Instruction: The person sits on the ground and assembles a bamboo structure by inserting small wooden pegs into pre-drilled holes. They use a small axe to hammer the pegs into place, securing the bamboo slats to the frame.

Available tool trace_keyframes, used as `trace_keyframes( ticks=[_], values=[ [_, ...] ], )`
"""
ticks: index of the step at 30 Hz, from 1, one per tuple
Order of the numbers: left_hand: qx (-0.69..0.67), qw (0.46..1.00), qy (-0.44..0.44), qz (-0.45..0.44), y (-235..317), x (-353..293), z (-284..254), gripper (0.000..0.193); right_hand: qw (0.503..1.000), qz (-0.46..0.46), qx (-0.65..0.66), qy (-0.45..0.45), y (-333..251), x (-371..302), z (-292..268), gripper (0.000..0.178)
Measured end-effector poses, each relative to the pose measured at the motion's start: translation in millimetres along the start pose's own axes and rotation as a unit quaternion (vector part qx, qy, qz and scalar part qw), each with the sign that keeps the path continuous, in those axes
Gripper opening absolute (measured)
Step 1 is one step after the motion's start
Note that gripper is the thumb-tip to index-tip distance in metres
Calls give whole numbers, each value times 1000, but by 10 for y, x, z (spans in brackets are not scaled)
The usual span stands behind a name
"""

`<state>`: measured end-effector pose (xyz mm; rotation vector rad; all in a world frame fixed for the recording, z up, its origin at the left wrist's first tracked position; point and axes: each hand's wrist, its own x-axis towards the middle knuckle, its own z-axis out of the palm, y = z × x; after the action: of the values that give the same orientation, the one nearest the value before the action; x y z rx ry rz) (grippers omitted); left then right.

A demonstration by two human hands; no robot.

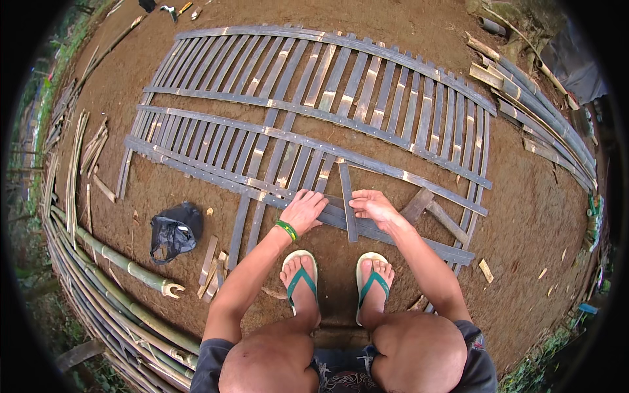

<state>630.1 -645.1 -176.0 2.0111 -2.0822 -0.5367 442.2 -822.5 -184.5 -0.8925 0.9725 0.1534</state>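
A large slatted bamboo frame point(301, 105) with dark grey slats and long cross rails lies on the ground in front of me. My right hand point(372, 205) pinches the edge of a short grey bamboo slat point(348, 202), which lies across the frame's nearest rails. Just left of it, my left hand point(304, 211) has its fingers curled over the near bamboo rail point(337, 215); their tips are partly hidden. A row of short slats fills the near section up to my left hand. A wooden mallet point(417, 205) rests on the frame beside my right hand.
A black plastic bag point(177, 230) sits on the soil at left, near loose bamboo offcuts point(213, 270). Long bamboo poles point(118, 259) line the lower left; split bamboo point(537, 108) is piled at upper right. Tools point(174, 12) lie beyond the frame's far left corner.
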Motion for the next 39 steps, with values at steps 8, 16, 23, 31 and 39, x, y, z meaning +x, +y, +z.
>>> trace_keyframes(
  ticks=[8,16,23,31,39],
  values=[
    [-52,999,1,-3,39,27,-112,66,997,26,70,21,-61,204,-49,18],
    [-73,997,-6,2,64,26,-238,67,998,-12,52,24,-64,280,-57,20],
    [-77,997,-8,1,83,29,-283,68,993,-58,87,52,-151,506,-26,27],
    [-75,997,-10,5,98,49,-346,66,985,-93,107,101,-137,677,4,27],
    [-78,997,-15,-3,67,44,-259,67,992,-76,42,90,85,678,208,17]
  ],
)
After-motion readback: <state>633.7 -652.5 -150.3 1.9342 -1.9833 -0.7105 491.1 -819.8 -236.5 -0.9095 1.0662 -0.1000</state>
